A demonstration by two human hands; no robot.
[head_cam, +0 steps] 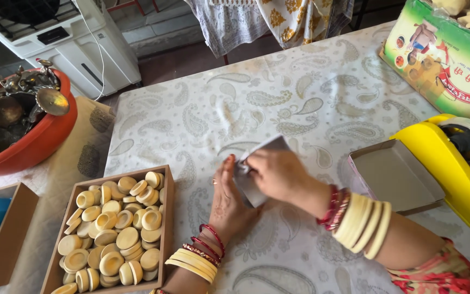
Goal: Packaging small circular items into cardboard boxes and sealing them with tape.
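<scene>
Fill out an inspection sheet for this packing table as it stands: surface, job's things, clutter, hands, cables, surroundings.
Surface: table under a pale paisley-print cloth.
Job's things: small grey-white card piece, held over the cloth by both hands; whether flat or folded cannot be told.
Clutter: wooden tray of round cream discs at left; orange bowl of metal pieces; open small box; yellow tape dispenser; green printed carton; brown box with a blue thing inside.
Hands: left hand beside and touching the card; right hand gripping it from above.
Cables: white cord hanging down the white appliance.
Surroundings: white appliance and hanging patterned cloths behind.
</scene>
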